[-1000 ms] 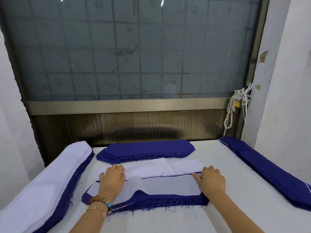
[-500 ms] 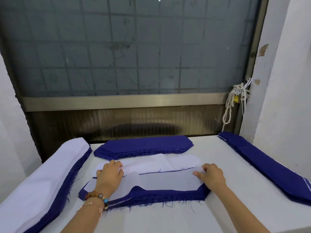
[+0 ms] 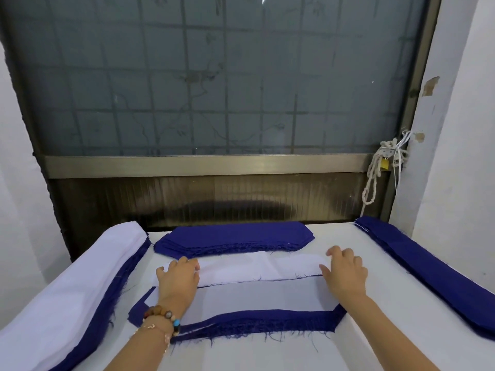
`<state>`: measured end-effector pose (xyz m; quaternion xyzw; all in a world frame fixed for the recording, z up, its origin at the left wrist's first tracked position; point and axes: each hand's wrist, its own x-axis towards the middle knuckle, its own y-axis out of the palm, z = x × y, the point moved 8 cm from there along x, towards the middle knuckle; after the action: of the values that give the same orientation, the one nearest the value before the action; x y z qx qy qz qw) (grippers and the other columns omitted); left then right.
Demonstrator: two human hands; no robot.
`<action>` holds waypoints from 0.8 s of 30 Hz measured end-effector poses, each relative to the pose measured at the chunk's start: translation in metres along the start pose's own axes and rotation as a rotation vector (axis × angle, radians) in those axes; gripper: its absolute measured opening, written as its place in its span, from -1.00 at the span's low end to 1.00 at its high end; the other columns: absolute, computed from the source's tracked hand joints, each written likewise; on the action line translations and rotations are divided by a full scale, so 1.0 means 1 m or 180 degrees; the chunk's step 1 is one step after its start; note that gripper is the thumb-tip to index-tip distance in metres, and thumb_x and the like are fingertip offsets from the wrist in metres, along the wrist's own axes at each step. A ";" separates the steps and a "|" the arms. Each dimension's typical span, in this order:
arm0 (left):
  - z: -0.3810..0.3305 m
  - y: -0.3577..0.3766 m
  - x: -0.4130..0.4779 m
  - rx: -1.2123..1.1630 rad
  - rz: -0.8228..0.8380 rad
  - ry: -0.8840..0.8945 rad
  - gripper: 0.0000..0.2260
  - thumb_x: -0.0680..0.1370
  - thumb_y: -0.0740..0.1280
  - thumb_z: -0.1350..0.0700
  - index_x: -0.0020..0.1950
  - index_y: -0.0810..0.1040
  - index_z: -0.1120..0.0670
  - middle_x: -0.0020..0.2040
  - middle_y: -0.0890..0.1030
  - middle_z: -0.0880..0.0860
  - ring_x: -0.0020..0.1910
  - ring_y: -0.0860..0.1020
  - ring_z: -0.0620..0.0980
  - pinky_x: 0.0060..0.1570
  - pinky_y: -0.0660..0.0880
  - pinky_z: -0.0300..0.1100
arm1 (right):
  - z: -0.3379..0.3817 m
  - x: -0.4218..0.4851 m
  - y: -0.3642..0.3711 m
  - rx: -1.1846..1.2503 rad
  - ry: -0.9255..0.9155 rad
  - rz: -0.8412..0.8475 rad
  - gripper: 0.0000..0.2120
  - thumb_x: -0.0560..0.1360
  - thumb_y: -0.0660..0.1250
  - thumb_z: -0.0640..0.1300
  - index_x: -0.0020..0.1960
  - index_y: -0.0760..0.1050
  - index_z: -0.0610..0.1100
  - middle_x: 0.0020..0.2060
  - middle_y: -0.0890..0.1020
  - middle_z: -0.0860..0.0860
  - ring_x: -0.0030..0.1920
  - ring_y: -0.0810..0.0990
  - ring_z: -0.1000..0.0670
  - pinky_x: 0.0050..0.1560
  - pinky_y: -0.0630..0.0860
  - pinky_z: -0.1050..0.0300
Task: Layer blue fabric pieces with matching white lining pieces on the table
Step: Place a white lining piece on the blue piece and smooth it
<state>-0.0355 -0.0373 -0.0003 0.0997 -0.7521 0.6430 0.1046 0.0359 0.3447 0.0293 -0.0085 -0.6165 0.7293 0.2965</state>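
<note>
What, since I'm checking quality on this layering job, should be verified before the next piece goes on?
1. Both the left hand and right hand rest on the white lining: ok.
2. Smooth white lining: not ok, a crease crosses its far part.
3. Lining matched to the near blue stack: not ok, a blue band shows bare along the near edge.
4. Supply in the far blue stack: ok.
5. Supply in the left white pile: ok.
</note>
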 end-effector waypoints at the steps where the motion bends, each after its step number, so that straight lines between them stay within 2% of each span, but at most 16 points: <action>1: -0.001 0.000 0.003 0.0107 0.0024 -0.0015 -0.77 0.62 0.13 0.09 0.23 0.44 -0.12 0.17 0.47 -0.09 0.16 0.42 -0.06 0.27 0.21 0.01 | 0.016 0.002 0.000 0.0048 -0.0222 0.0030 -0.65 0.57 0.24 0.07 0.32 0.30 0.05 0.25 0.41 -0.02 0.20 0.41 -0.03 0.15 0.39 0.12; 4: -0.011 -0.002 0.013 0.0239 0.0035 0.0068 -0.77 0.62 0.14 0.05 0.26 0.43 -0.11 0.20 0.47 -0.07 0.20 0.41 -0.04 0.24 0.24 -0.01 | 0.076 0.001 0.012 0.0429 -0.1035 0.0485 -0.60 0.57 0.26 0.00 0.38 0.27 0.10 0.32 0.35 0.01 0.28 0.35 -0.04 0.25 0.34 0.11; 8: -0.022 0.007 0.014 -0.0017 -0.0053 0.0474 -0.77 0.65 0.12 0.03 0.28 0.44 -0.06 0.16 0.48 -0.08 0.13 0.44 -0.06 0.07 0.35 -0.19 | 0.151 -0.008 0.034 0.0855 -0.1790 0.1039 -0.49 0.56 0.30 -0.07 0.45 0.23 0.12 0.39 0.29 0.03 0.38 0.26 -0.05 0.38 0.26 0.04; 11: -0.020 0.006 0.011 -0.0232 -0.0228 0.0539 -0.81 0.65 0.14 0.06 0.17 0.51 -0.05 0.06 0.53 -0.11 0.04 0.48 -0.10 -0.08 0.31 -0.25 | 0.196 -0.015 0.051 0.0770 -0.2193 0.1257 -0.47 0.53 0.32 -0.05 0.44 0.24 0.14 0.39 0.32 0.05 0.39 0.24 -0.05 0.40 0.19 -0.04; 14: -0.018 0.004 0.009 -0.0391 -0.0280 0.0542 -0.83 0.64 0.14 0.07 0.15 0.50 -0.05 0.08 0.56 -0.12 0.05 0.49 -0.10 -0.09 0.34 -0.25 | 0.224 -0.021 0.067 0.0453 -0.2564 0.1368 -0.54 0.52 0.31 -0.02 0.40 0.32 0.11 0.31 0.43 0.03 0.34 0.26 -0.05 0.36 0.15 -0.04; 18: -0.016 0.001 0.007 -0.0476 -0.0332 0.0501 -0.80 0.66 0.12 0.06 0.20 0.49 -0.07 0.12 0.55 -0.13 0.08 0.50 -0.13 0.02 0.39 -0.28 | 0.214 -0.011 0.082 0.0090 -0.2392 0.1638 -0.50 0.53 0.27 0.08 0.43 0.32 0.02 0.30 0.43 -0.06 0.31 0.30 -0.13 0.33 0.18 -0.03; 24: -0.016 0.001 0.006 -0.0507 -0.0352 0.0500 -0.79 0.66 0.12 0.08 0.22 0.48 -0.06 0.14 0.54 -0.12 0.08 0.49 -0.12 0.04 0.39 -0.25 | 0.133 0.034 0.070 -0.0824 -0.2193 0.1673 -0.45 0.48 0.24 0.12 0.44 0.31 0.04 0.34 0.44 0.01 0.34 0.30 -0.08 0.33 0.12 -0.03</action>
<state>-0.0411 -0.0211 0.0025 0.0818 -0.7837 0.5803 0.2061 -0.0716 0.2368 0.0101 0.0415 -0.7423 0.6571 -0.1248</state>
